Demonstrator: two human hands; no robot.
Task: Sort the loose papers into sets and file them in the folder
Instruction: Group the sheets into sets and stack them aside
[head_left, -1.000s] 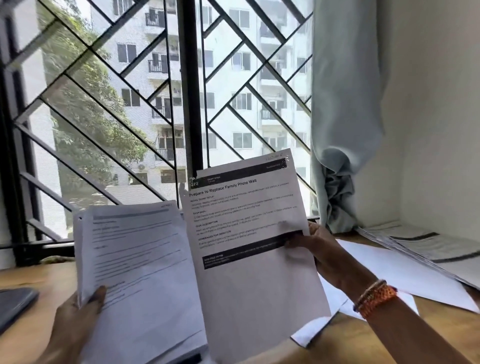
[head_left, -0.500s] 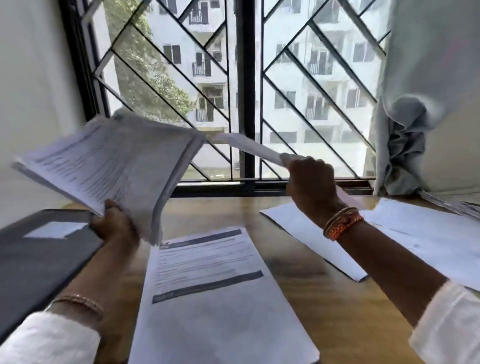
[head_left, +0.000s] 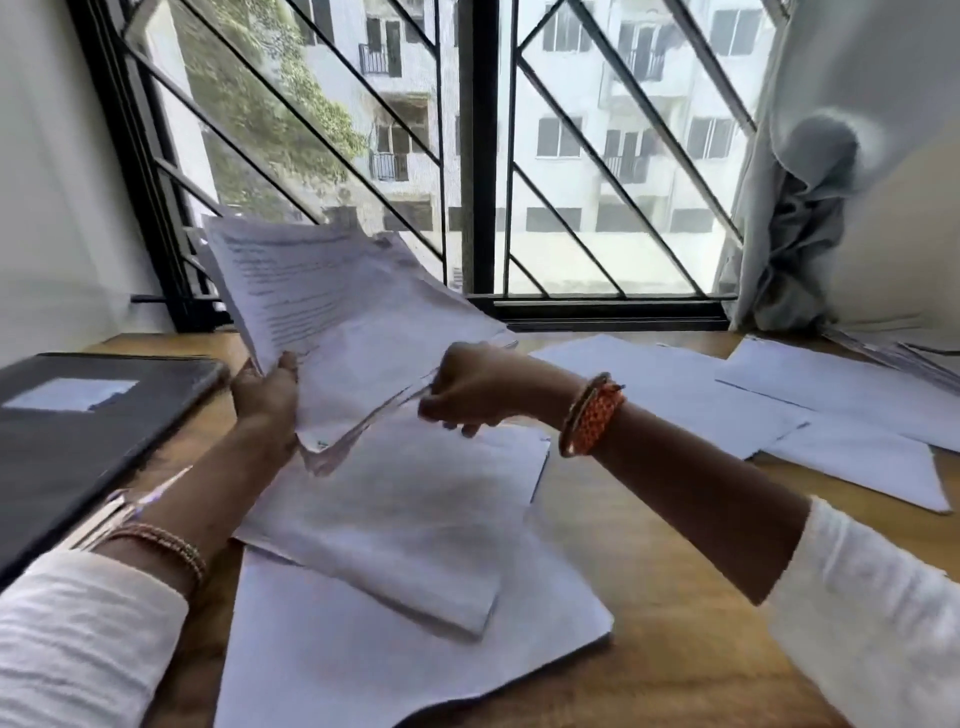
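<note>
above the wooden desk (head_left: 649, 613), the left hand (head_left: 267, 387) holds a tilted stack of printed papers (head_left: 332, 306), thumb on the near edge. the right hand (head_left: 470, 389) has fingers curled round a sheet (head_left: 374, 421) at the stack's lower corner. loose sheets (head_left: 415, 613) lie flat below the hands, more (head_left: 779, 395) to the right. the dark folder (head_left: 78, 441) lies closed at left, apart from the papers.

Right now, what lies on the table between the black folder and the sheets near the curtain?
In the head view: two overlapping paper piles, then bare wood.
</note>
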